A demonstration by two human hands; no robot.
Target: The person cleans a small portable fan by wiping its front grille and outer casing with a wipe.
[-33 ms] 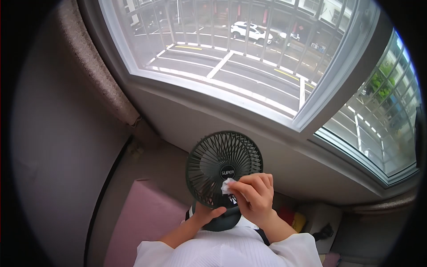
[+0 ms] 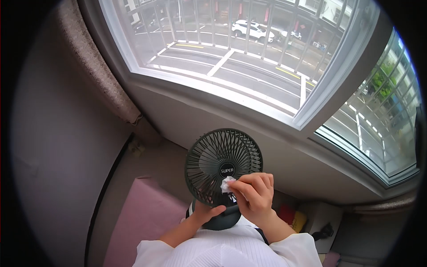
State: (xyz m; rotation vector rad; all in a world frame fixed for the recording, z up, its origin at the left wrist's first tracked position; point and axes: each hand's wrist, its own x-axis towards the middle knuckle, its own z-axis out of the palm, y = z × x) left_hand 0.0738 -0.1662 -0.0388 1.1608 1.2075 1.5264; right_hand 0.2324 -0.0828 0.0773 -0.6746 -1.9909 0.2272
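A small dark green fan [image 2: 206, 153] stands upright in front of my body, its round grille tilted up and its rounded base [image 2: 224, 220] close to my white top. My left hand [image 2: 206, 213] grips the fan low on its left side, thumb across the front below the grille; the other fingers are mostly hidden behind it. Between the thumb and fingertips of my right hand [image 2: 257, 192] is a crumpled white tissue [image 2: 227, 184]. The tissue lies over the grille just below the round centre badge; whether it presses on the ribs I cannot tell.
A pink padded surface [image 2: 142, 213] lies to the left. Ahead, a wall [image 2: 178, 113] rises to a large barred window [image 2: 209, 91] above a street. A curtain [image 2: 100, 71] hangs at left. At lower right are red and yellow items [image 2: 297, 219] and a pale cabinet [image 2: 322, 216].
The fan's grille sits very slightly higher in the picture. Both hands keep their grips almost unmoved.
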